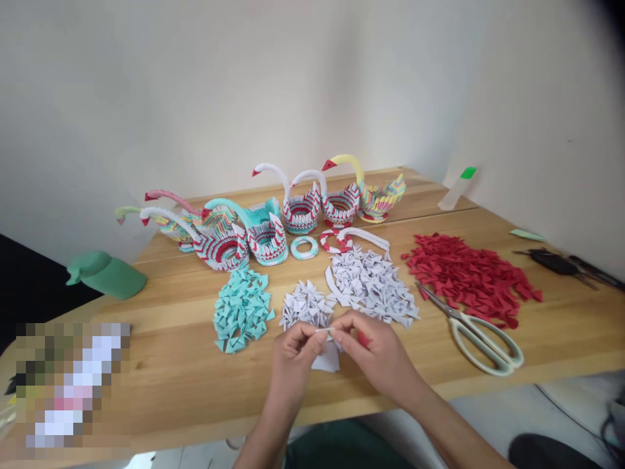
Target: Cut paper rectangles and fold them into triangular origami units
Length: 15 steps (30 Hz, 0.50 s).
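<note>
Near the table's front edge, my left hand (296,352) and my right hand (367,345) pinch a small white paper piece (324,330) between them, fingertips almost touching. Flat white paper (327,359) lies on the table just below the fingers. Right behind my hands is a small heap of folded white pieces (306,304), with a larger white heap (374,286) to its right. A turquoise heap (243,309) is to the left and a red heap (469,273) to the right. Something red shows partly behind my right hand's fingers.
Several folded-paper swans (301,208) stand along the table's back. A turquoise-and-white ring (304,247) and a red-and-white ring (336,241) lie before them. Large scissors (481,339) rest at the right, dark snips (554,262) beyond. A green bottle (110,275) lies at the left.
</note>
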Each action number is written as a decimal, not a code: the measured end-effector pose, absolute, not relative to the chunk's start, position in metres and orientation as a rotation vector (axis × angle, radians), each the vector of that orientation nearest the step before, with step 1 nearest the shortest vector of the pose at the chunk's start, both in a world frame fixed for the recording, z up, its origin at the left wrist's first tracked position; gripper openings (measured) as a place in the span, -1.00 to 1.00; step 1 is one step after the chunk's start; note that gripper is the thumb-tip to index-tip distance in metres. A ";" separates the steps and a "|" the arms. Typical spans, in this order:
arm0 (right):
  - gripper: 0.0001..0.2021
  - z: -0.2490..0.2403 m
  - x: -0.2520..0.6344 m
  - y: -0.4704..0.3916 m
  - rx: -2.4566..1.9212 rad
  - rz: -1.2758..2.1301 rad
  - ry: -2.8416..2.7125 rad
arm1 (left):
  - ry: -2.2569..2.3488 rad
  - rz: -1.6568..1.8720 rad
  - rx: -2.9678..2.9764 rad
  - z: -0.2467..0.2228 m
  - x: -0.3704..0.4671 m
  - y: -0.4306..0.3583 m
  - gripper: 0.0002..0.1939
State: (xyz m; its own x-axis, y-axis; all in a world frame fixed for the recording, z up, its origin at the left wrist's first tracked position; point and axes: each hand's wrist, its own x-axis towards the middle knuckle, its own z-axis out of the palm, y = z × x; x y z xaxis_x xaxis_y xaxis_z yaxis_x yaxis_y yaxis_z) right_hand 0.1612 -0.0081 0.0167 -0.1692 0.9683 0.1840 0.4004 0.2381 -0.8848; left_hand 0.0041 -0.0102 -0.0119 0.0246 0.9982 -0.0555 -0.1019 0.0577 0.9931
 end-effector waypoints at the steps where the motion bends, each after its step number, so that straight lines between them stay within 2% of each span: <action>1: -0.84 0.017 0.161 -0.008 -1.279 0.898 -1.706 | 1.139 1.192 1.102 -0.011 0.004 -0.010 -0.70; 15: -0.82 0.011 0.162 -0.010 -1.315 1.050 -1.507 | 1.103 1.131 1.217 -0.012 0.004 -0.013 -0.71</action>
State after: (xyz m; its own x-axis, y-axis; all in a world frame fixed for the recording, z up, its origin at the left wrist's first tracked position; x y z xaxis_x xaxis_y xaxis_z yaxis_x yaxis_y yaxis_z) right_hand 0.1616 -0.0097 0.0112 -0.0806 0.9941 0.0727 0.2761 0.0924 -0.9567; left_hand 0.0042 -0.0133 -0.0123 0.1145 0.9933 -0.0160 -0.0412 0.0208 0.9989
